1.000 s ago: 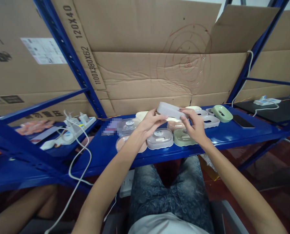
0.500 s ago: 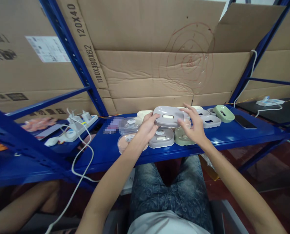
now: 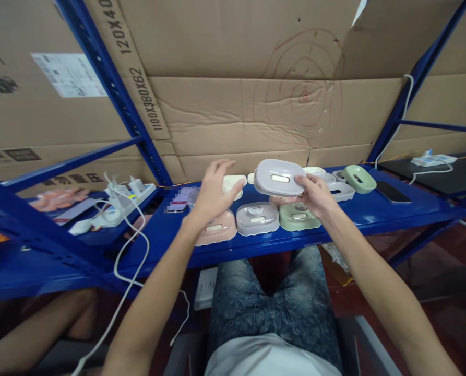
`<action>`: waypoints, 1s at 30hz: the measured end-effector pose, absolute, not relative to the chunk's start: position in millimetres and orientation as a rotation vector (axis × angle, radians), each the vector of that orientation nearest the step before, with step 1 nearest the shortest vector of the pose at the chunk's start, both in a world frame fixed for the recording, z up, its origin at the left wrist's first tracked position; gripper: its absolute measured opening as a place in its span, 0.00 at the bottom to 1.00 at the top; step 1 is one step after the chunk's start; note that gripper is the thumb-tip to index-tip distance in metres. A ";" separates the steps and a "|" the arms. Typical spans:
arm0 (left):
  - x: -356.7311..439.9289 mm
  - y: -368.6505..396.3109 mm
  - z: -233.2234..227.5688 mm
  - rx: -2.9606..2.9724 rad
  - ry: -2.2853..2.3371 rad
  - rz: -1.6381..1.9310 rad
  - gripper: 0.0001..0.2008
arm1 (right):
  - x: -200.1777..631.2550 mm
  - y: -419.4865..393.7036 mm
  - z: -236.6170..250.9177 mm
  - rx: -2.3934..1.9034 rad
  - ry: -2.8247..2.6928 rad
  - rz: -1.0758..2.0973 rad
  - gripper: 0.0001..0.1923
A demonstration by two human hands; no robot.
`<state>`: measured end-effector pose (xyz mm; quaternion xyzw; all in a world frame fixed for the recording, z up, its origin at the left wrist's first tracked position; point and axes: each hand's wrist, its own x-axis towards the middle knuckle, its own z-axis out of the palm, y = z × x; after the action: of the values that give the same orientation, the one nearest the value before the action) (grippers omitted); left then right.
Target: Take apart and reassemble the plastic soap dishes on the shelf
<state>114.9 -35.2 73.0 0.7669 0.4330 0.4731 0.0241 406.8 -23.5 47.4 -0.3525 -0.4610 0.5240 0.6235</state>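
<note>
The person sits at a blue metal shelf (image 3: 373, 214) and holds a grey soap dish (image 3: 279, 177) in the air above its middle, in front of the cardboard (image 3: 233, 115) that backs it. The right hand (image 3: 314, 194) has it by its right end, fingers closed on the rim from below and the side, so the dish juts leftward from the grip with its long axis running along the shelf and its slotted face tipped toward the person. The left hand (image 3: 213, 192) is spread open and holds nothing; it hovers just left of the dish, apart from it, over the pink soap dish (image 3: 216, 233) near the front edge. That leaves the dish's free left end pointing straight at the left hand's fingertips, which makes the left hand the nearer one to that end. Below the held dish, along the front edge, sit a second grey soap dish (image 3: 257, 218) with a round sticker and a green soap dish (image 3: 298, 218), side by side and touching. More dishes lie toward the back, among them a cream one (image 3: 234, 184) behind the left hand and a tilted green one (image 3: 358, 179) toward the right. A dark phone (image 3: 391, 192) lies further right, and a white power strip (image 3: 129, 197) with trailing cable rests at the left end.
</note>
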 end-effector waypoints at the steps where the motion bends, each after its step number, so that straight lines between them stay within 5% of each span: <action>1: 97.2 -32.9 77.1 2.479 1.418 1.347 0.28 | 410.6 -21.3 46.7 -0.823 -1.045 1.180 0.16; 6: 28.3 -8.0 81.2 2.532 1.624 0.532 0.39 | 418.8 -13.7 41.8 -0.890 -0.979 1.177 0.13; 9: 16.7 7.6 76.5 2.464 1.628 0.404 0.45 | 414.6 -12.5 39.0 -0.893 -0.958 1.192 0.13; 22: 13.8 26.2 77.9 2.458 1.578 0.447 0.42 | 411.4 -17.6 41.7 -0.891 -1.013 1.185 0.14; 30: 51.1 -1.0 106.4 2.589 1.499 1.021 0.38 | 396.0 -12.6 45.7 -0.909 -1.017 1.195 0.16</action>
<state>51.1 -1.0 106.4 0.8190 0.4742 0.3230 -0.0099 396.0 -12.6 45.7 -0.3947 -0.4416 0.5190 0.6163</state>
